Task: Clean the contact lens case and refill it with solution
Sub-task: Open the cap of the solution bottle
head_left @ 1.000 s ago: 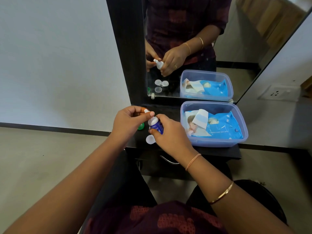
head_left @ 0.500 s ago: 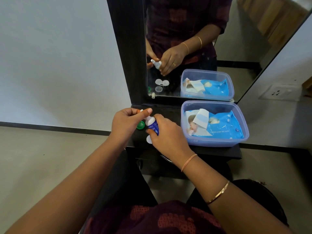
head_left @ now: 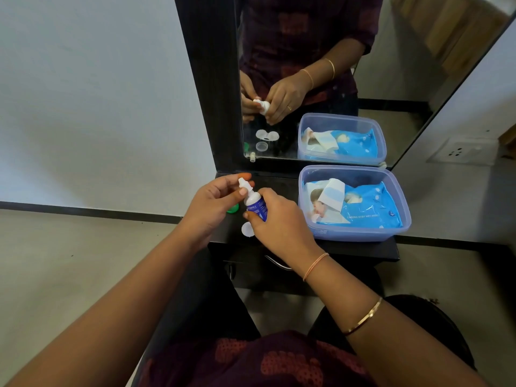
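solution bottle (head_left: 255,203): upright above the dark shelf (head_left: 363,247), likely raised so the cap can be worked.
right hand (head_left: 279,222): curled round the bottle body, grasping it.
left hand (head_left: 215,203): fingertips pinching the white cap (head_left: 244,184).
lens case: clear piece (head_left: 247,229) at bottle's 6 o'clock, green lid (head_left: 232,209) at 9.
wipes tub (head_left: 391,233): at 3 o'clock.

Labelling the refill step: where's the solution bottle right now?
Head view, centre: the solution bottle is held above the black shelf, right hand around its body, left hand at its white tip.
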